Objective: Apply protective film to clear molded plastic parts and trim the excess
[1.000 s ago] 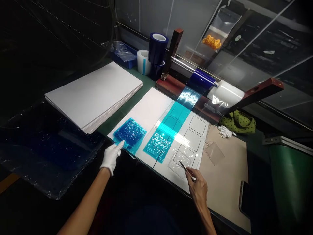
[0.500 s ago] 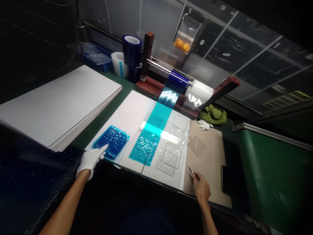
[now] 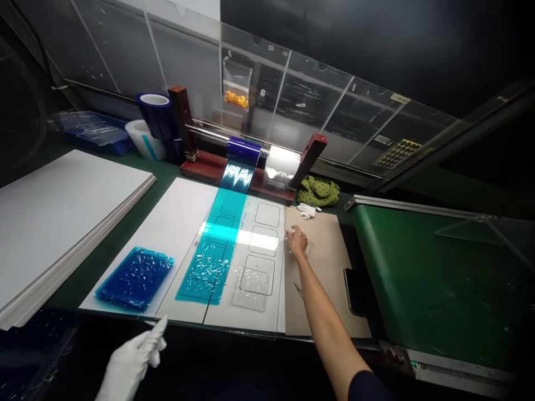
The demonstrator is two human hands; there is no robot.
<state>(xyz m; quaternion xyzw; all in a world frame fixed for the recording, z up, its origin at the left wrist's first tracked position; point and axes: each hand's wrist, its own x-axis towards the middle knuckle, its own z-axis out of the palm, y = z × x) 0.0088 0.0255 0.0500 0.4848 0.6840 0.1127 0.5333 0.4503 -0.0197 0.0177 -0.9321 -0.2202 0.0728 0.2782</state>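
right hand [image 3: 297, 241] moved over onto the tan board [image 3: 321, 267], fingers together, can't tell if it's pinching anything | little metal tool [image 3: 298, 290] now lying down by that wrist | gloved left hand [image 3: 134, 356] lifted off, fingers together, empty | blue film sheet [image 3: 136, 278] just ahead of it

Dim room, glare on film [image 3: 217, 234] — edges warped

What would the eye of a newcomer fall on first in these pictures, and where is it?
The bright teal film stands out most: it runs down from a blue roll beside a white board, with a crumpled dark blue sheet on the board to its left. Below, the white-gloved left hand contrasts with the bare right hand, which is over a brown board.
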